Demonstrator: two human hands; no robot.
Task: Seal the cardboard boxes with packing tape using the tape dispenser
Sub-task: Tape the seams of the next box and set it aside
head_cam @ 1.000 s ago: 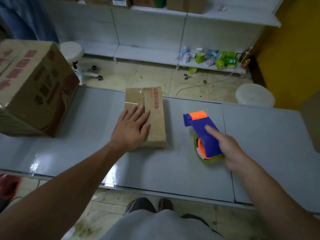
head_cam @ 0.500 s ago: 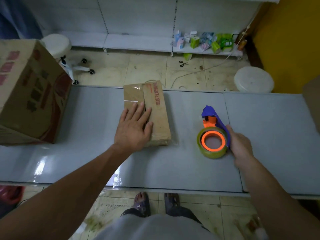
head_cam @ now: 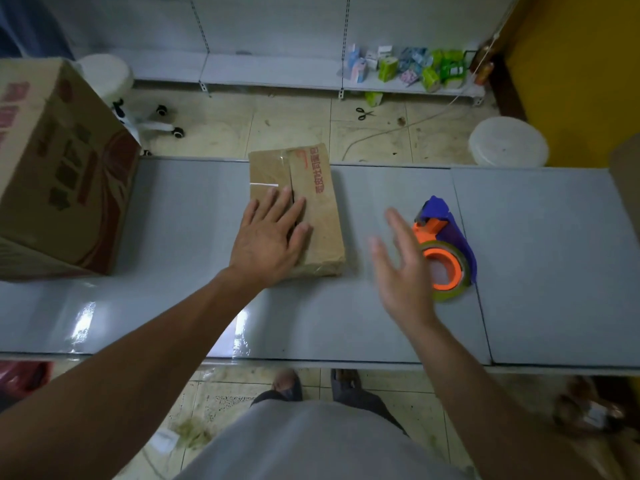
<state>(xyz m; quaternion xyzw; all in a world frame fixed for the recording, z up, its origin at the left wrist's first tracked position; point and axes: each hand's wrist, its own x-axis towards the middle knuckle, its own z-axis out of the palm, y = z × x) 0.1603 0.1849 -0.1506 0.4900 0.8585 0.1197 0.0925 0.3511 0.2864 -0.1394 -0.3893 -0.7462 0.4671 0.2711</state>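
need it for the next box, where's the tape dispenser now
In the head view the tape dispenser lies on the grey table, right of the small box, beside the right hand.

Dim, bluish indoor light; white glare streaks the table near its front edge. The right hand is motion-blurred (wide-angle bending at edges).

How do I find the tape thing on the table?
Look at the long grey table. Right of the small flat box, just past the open right hand, lies the tape dispenser. It is the only purple and orange thing there, with a round roll of tape.
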